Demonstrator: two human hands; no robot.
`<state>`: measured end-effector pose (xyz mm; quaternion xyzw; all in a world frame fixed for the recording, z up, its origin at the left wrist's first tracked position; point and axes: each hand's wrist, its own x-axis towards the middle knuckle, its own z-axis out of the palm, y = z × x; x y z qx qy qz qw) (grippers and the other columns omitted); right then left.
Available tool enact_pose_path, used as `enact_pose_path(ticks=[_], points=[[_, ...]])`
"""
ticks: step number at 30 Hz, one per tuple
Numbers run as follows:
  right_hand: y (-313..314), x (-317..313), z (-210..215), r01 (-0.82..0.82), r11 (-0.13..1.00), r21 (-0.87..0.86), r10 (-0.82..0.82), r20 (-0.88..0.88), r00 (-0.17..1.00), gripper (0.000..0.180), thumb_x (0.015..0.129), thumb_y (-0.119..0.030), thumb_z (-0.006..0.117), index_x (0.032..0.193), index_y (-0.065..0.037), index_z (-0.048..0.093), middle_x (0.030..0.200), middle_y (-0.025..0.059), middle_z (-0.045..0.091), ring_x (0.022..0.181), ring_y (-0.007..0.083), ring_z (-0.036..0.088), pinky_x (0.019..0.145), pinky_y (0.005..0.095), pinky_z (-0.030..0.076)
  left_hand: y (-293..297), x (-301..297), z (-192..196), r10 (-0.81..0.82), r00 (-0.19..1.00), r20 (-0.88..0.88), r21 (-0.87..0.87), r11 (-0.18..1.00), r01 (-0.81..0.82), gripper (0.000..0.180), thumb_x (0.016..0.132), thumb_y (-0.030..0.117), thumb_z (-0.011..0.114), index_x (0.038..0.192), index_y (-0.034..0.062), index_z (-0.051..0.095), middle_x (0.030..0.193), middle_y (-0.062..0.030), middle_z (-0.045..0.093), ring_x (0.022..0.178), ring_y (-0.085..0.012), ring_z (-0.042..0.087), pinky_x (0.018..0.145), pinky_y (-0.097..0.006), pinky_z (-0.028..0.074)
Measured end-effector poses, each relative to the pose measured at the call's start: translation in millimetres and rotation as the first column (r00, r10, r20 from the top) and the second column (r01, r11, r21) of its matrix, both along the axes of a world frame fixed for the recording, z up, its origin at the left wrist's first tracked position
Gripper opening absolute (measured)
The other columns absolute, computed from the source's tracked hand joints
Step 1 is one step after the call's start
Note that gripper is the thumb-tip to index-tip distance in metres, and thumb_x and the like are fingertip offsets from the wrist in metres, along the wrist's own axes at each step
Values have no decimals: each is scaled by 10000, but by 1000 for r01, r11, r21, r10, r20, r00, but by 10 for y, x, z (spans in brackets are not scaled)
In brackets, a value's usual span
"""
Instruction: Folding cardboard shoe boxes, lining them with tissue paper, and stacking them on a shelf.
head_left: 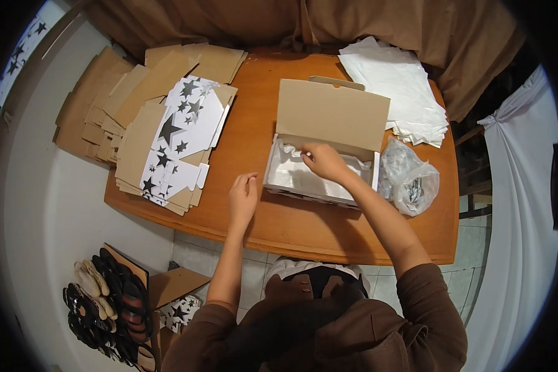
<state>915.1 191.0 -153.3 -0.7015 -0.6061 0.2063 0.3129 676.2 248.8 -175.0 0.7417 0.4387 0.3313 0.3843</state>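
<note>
Head view, steeply down, seemingly near

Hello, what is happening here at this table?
A person sits at a wooden table with an open cardboard box in front of them. The right hand reaches into the box and touches the white tissue paper lining it. The left hand rests on the table beside the box, holding nothing. A stack of flat star-printed boxes lies to the left, a pile of white paper sheets at the far right, and a clear plastic bag next to the box.
</note>
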Motion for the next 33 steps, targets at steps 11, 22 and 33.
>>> enact_pose_path(ticks=[11,22,33], points=[[1140,-210,145,-369,845,-386,522,747,413,188,814,-181,537,875,-193,715,940,-17,667,998,169,576,878,366,411,726,294,136,-569,778,-267,-461,784,416,304,851,255,623,978,-22,632,792,-138,658,691,-188,646,646,-304,510],[1327,-188,-3,-369,812,-452,552,801,233,186,802,-190,537,772,-149,716,854,52,690,859,232,640,852,340,456,656,536,160,-519,464,-718,-312,836,451,247,754,212,588,641,5,662,626,-135,649,687,-285,658,673,-394,514],[1053,-77,-201,-549,834,-45,314,858,407,186,771,-147,537,828,-71,696,957,90,669,907,249,625,865,339,472,630,513,91,-450,517,-728,-230,871,435,255,759,249,574,707,18,668,671,-143,657,726,-316,653,692,-415,509]])
